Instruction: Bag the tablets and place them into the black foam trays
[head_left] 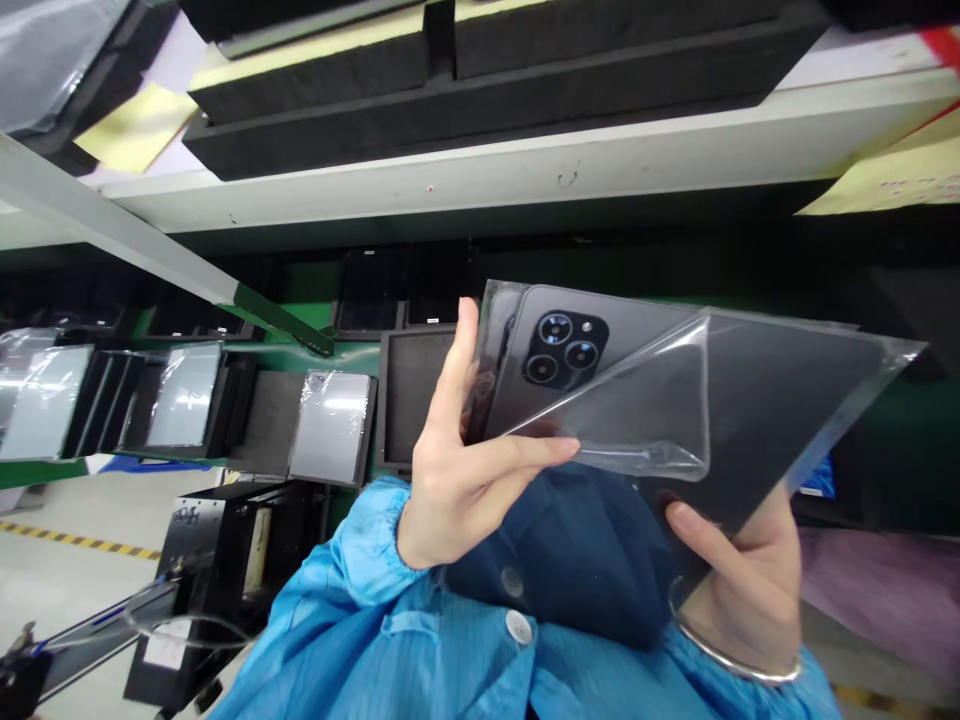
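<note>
I hold a dark grey phone (757,400), back side up with its triple camera cluster (564,350) showing, inside a clear plastic bag (652,420). My left hand (465,480) grips the camera end of the phone, thumb laid across the bag's folded flap, fingers wrapped behind. My right hand (742,580), a metal bangle on its wrist, supports the lower end from beneath with its fingers curled round the edge. Both arms wear blue sleeves.
Black foam trays (495,80) lie on a white shelf (525,170) above. Below it, a green conveyor (315,290) carries several bagged phones in black trays (330,425). An empty black tray (412,400) sits behind my left hand. A black machine box (217,570) stands lower left.
</note>
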